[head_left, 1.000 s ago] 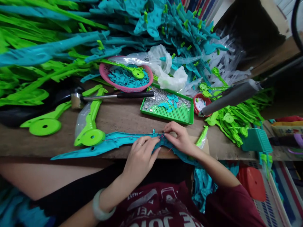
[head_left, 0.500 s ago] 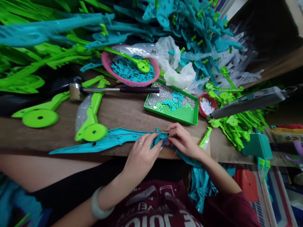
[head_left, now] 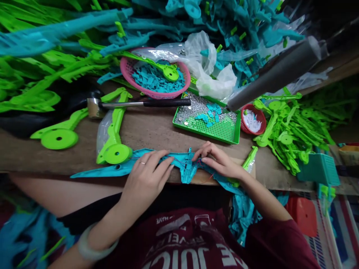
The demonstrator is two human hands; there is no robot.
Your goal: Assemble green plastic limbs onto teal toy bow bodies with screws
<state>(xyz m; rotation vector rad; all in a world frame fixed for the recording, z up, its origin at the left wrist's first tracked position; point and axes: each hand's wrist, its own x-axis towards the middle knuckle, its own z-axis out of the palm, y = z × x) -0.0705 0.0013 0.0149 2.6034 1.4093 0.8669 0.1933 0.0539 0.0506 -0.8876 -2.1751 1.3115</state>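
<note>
A long teal plastic piece (head_left: 117,169) lies along the near edge of the wooden table (head_left: 151,136). My left hand (head_left: 147,177) rests flat on it, fingers stretched out over its middle. My right hand (head_left: 217,161) pinches a thin red string (head_left: 199,163) at the teal piece's central handle part (head_left: 188,170). A green piece with a round disc (head_left: 114,147) lies just left of my left hand.
A hammer (head_left: 140,104) lies across the table. Behind it stand a pink basket of teal bits (head_left: 155,76), a green tray with small metal parts (head_left: 207,119) and a red cup (head_left: 252,119). Heaps of green and teal plastic pieces fill the back and right. A grey tool (head_left: 269,76) hangs at upper right.
My left hand slid left along the teal piece and flattened out. The view shifted, and the grey tool swung upward.
</note>
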